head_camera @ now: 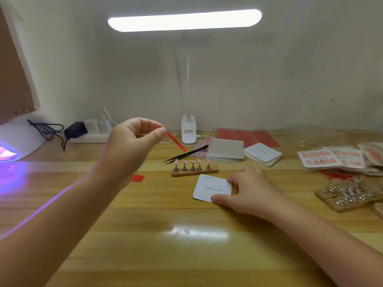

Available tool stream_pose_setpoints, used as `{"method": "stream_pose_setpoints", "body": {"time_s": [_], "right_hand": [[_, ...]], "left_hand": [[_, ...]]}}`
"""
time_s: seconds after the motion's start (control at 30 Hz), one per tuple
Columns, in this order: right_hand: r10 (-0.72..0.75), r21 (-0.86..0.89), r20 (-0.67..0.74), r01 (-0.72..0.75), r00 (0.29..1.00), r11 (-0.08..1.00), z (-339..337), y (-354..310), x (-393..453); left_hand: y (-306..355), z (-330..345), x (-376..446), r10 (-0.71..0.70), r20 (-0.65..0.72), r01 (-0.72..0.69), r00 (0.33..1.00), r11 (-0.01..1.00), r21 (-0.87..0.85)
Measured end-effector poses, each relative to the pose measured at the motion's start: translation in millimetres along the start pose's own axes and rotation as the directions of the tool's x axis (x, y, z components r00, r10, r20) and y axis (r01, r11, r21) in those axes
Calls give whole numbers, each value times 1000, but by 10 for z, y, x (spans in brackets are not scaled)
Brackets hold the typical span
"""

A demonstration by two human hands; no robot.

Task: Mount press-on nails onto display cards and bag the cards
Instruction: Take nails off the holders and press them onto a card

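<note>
Left hand (132, 139) raised above the worktop (145, 235), thumb and forefinger pinching one end of a thin red strip (176, 141), likely an adhesive backing or tape; strip hangs stiff and slanted, free end pointing down toward the tweezers (185, 154). Right hand (246, 191) grips the card (213, 188) at its right edge, thumb on the near corner, card flat on the worktop just in front of the nail stand (194, 167). Card: white, matte, rounded corners, small print. Stand: wooden bar with five metal pegs, each carrying a glossy pink nail. Worktop: varnished pale wood, glare from lamp (184, 19). Judgement: step is taping the card. Keep the card pinned, lower the strip level, lay one end first, smooth along to avoid wrinkles. Bagged cards (331, 159) lie far right; card stack (263, 154) behind.
</note>
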State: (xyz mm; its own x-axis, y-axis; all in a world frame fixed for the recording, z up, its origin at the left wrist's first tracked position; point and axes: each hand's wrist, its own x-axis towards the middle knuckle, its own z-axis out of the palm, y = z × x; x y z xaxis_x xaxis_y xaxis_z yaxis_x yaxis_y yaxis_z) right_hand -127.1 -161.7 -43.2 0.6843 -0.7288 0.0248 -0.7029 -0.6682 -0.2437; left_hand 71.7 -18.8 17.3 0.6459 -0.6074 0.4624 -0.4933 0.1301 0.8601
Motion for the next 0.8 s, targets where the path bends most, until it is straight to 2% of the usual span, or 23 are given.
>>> {"method": "stream_pose_setpoints", "body": {"time_s": [0.2, 0.37, 0.43, 0.47, 0.57, 0.63, 0.7, 0.8], "right_hand": [[31, 193, 67, -44, 997, 980, -50, 81, 46], [-12, 533, -117, 73, 993, 843, -24, 2, -31], [19, 673, -150, 87, 989, 735, -40, -80, -69], [45, 759, -143, 80, 989, 646, -62, -124, -93], [63, 959, -70, 50, 996, 278, -169, -246, -175], [11, 992, -44, 42, 999, 120, -237, -304, -230], [-59, 998, -33, 36, 998, 50, -280, -354, -278], [-101, 999, -12, 16, 995, 47, -329, -423, -323]], "left_hand": [[96, 207, -226, -37, 81, 43, 996, 997, -65], [120, 256, -286, -97, 82, 108, 992, 984, -142], [152, 260, -299, -86, 72, 99, 994, 977, -191], [169, 264, -308, -76, 69, 89, 995, 974, -210], [219, 280, -345, -37, 74, 55, 997, 963, -262], [250, 287, -367, -8, 86, 31, 996, 963, -269], [287, 296, -389, 23, 85, 2, 996, 961, -276], [341, 295, -416, 77, 61, -56, 995, 954, -294]]}}
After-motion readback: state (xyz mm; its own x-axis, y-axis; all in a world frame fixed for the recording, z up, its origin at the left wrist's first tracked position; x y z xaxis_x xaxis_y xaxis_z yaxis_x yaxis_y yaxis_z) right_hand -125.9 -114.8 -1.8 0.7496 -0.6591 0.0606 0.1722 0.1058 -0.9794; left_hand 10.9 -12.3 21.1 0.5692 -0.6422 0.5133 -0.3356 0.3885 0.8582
